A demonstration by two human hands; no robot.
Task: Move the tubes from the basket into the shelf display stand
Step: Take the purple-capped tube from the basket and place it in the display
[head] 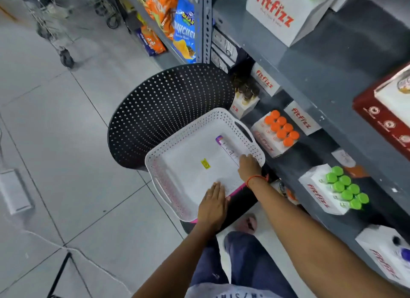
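While the left hand (211, 205) lies flat on the basket (177, 140) rim, right-hand fingers (245, 159) touch the tube (226, 148) — grip unclear.

– Where's the tube (226, 148)?
– In the basket (168, 175), at its right side. The basket sits on a chair (168, 102), left of the shelf (328, 80) holding display stands (319, 186).
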